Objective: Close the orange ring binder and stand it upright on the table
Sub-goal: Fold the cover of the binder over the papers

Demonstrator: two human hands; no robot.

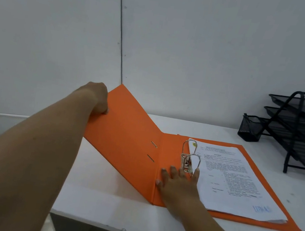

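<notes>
Head view, left hand (pixel 99 96) lifting stiff orange binder (pixel 125 135) cover

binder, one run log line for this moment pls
left hand: lifting cover | right hand: pressing spine | binder: half open | papers: on rings

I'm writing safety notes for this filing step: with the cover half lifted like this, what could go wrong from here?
1. The right hand lies flat on the spine beside the metal rings; if the cover swings down, its fingers may get pinched.
2. The left hand holds the cover only at its far edge, so it could slip and drop.
3. The binder's near corner sits close to the table edge; standing it up there may tip it off.
</notes>
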